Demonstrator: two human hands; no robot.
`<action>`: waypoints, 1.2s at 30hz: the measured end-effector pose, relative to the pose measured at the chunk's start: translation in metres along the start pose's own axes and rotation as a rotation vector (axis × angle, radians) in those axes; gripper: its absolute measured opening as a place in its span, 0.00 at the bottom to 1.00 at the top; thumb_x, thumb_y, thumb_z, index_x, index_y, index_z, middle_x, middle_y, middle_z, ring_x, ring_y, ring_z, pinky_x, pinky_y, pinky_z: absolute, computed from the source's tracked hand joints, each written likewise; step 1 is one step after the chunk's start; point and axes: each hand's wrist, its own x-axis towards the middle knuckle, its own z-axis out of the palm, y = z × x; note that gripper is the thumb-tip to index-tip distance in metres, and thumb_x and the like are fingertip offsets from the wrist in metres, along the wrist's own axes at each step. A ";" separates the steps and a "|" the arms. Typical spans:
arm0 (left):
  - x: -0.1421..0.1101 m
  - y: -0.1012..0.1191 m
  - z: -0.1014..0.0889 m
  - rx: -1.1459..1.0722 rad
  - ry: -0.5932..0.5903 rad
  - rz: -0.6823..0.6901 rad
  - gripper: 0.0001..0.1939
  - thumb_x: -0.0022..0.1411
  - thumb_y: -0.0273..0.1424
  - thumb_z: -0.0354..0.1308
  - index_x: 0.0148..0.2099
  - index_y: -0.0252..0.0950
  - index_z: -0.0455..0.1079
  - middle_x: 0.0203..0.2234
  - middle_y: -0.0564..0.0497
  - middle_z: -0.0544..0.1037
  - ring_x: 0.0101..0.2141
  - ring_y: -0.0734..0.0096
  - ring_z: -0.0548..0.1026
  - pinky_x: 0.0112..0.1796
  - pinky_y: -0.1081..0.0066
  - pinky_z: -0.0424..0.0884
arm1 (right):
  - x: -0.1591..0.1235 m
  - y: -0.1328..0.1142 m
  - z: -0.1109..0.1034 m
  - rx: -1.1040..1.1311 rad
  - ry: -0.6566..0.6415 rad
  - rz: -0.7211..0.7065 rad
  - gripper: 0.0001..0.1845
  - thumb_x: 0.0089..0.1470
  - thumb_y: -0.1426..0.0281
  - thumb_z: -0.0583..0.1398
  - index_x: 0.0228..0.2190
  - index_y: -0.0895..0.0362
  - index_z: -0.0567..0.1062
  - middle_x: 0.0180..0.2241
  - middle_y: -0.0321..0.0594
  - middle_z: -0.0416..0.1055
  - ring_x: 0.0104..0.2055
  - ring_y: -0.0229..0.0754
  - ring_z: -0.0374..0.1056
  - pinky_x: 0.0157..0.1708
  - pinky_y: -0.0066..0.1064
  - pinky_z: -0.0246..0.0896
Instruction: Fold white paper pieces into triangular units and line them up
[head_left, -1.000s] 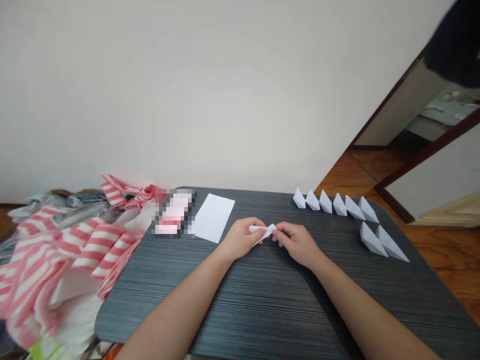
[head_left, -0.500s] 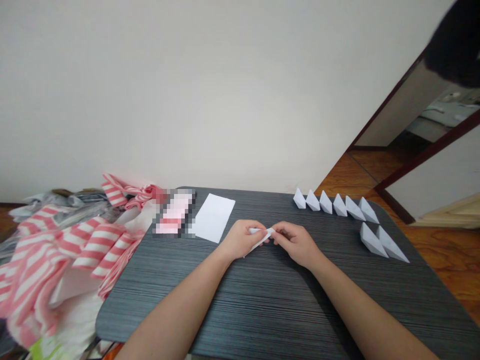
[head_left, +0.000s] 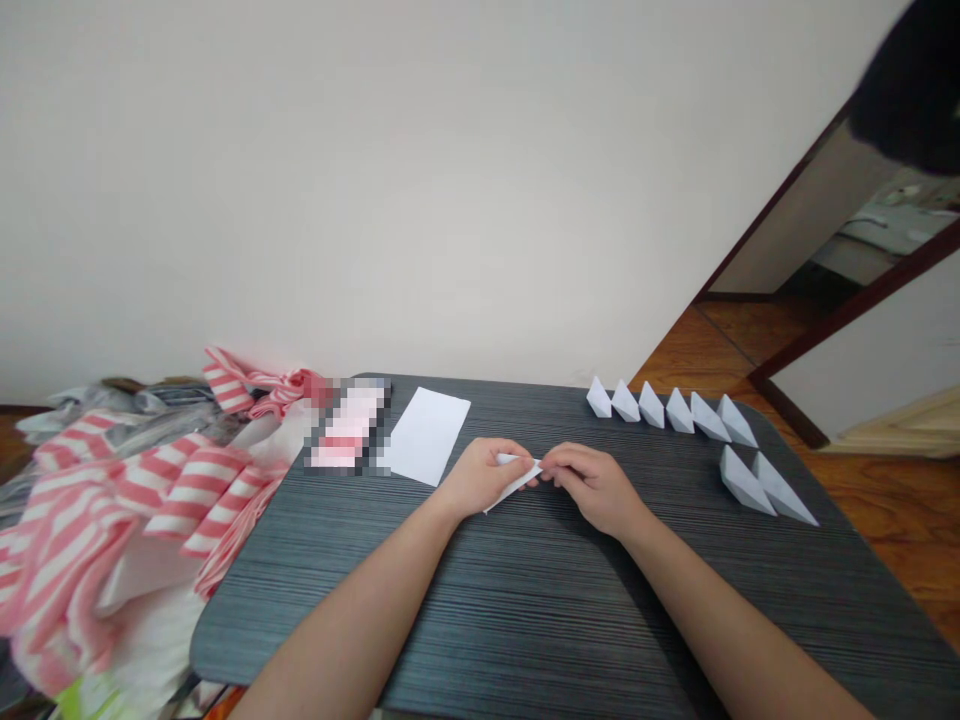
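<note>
Narrow folded white paper tapers to 1 point.

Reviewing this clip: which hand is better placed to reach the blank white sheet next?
Probably the left. The left hand sits right beside the white paper sheet, while the right hand lies farther away, toward the folded paper wedges. However, both hands currently pinch the folded paper piece, so it would need releasing first.

The left hand and right hand are positioned at centre, fingers curled into opposed pinches, fingertips just apart. The left forearm and right forearm converge inward from below.
</note>
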 end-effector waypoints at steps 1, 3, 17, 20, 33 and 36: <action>0.000 0.001 -0.001 0.007 -0.005 0.000 0.16 0.57 0.40 0.52 0.35 0.31 0.73 0.27 0.46 0.78 0.30 0.68 0.75 0.33 0.71 0.69 | 0.000 0.000 0.000 -0.006 0.001 -0.010 0.11 0.57 0.74 0.52 0.31 0.55 0.74 0.30 0.40 0.72 0.34 0.40 0.68 0.36 0.32 0.62; 0.000 0.003 -0.002 0.043 -0.008 0.011 0.17 0.58 0.40 0.52 0.35 0.31 0.73 0.28 0.46 0.78 0.29 0.69 0.74 0.32 0.72 0.69 | 0.000 0.000 -0.001 -0.015 -0.001 -0.030 0.11 0.57 0.73 0.52 0.31 0.55 0.74 0.31 0.40 0.72 0.35 0.41 0.68 0.37 0.33 0.62; -0.001 0.003 0.000 0.223 0.086 0.059 0.14 0.56 0.37 0.53 0.34 0.32 0.74 0.27 0.48 0.77 0.28 0.70 0.73 0.29 0.75 0.66 | -0.001 0.002 0.006 0.019 -0.023 0.171 0.10 0.58 0.69 0.52 0.35 0.56 0.72 0.24 0.37 0.72 0.27 0.38 0.68 0.30 0.29 0.62; -0.001 0.005 0.000 0.272 0.075 0.080 0.13 0.55 0.35 0.53 0.33 0.32 0.75 0.27 0.49 0.77 0.29 0.70 0.72 0.28 0.75 0.65 | 0.001 -0.001 0.006 -0.086 -0.067 0.148 0.13 0.57 0.70 0.52 0.25 0.57 0.73 0.21 0.35 0.70 0.23 0.36 0.65 0.27 0.27 0.58; -0.001 0.005 0.003 0.261 0.051 0.049 0.13 0.55 0.35 0.52 0.33 0.32 0.74 0.25 0.50 0.76 0.26 0.73 0.70 0.26 0.76 0.63 | 0.003 -0.003 0.006 -0.120 -0.051 0.103 0.11 0.55 0.71 0.53 0.24 0.57 0.71 0.22 0.35 0.69 0.25 0.37 0.64 0.27 0.27 0.56; -0.001 0.004 0.002 0.217 0.046 0.052 0.13 0.56 0.37 0.53 0.33 0.33 0.74 0.26 0.49 0.76 0.26 0.72 0.71 0.27 0.75 0.64 | 0.002 -0.005 0.004 -0.102 -0.045 0.131 0.11 0.56 0.70 0.54 0.23 0.57 0.71 0.21 0.35 0.69 0.24 0.36 0.64 0.26 0.27 0.55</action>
